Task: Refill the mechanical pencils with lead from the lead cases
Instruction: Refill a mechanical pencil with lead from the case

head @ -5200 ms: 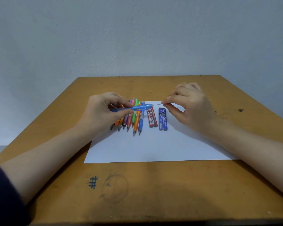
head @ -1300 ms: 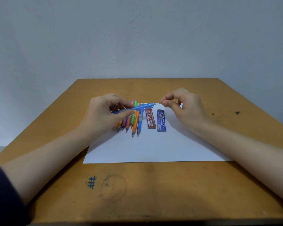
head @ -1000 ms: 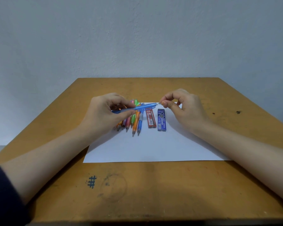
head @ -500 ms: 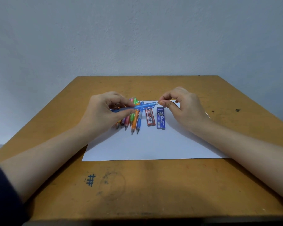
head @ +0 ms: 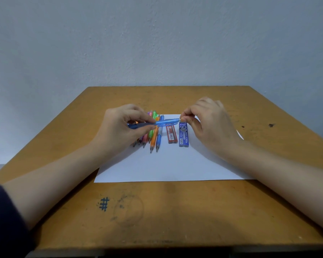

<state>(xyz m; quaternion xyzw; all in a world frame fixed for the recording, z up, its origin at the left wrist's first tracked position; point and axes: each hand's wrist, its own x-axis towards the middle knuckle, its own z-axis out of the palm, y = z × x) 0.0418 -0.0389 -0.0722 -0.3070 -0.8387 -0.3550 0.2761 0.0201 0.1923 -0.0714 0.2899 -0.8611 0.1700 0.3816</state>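
1. Right hand [head: 209, 125] has closed in since five seconds back. Then it held a thin lead clear of the pencil's end; now its thumb and forefinger sit right on that end. Little change over the last second.
2. Left hand [head: 119, 127] grips the blue mechanical pencil [head: 166, 122] around its left half, fingers curled over, thumb under. The pencil spans the gap between the hands, near level and slightly higher at the right-hand end, lifted off the paper.
3. Right thumb and forefinger pinch the pencil's right end, the other fingers curled behind. Too small to tell whether a lead or cap sits between the fingertips.
4. Below the left hand's fingers is a row of spare mechanical pencils [head: 154, 135] in green, orange, blue and pink. They lie side by side with tips toward the person, partly hidden by that hand.
5. Below the gap between the hands, the red lead case [head: 172, 135] lies flat, just beside the row. The blue lead case [head: 183, 135] lies just right of it, under the right thumb, with a narrow gap between the two.
6. All of it sits on a white paper sheet [head: 166, 164] on a wooden table [head: 175, 220].
7. Dark sleeve [head: 4, 220] on the left arm. Blue hash mark [head: 103, 204] inked on the table beside the left forearm.
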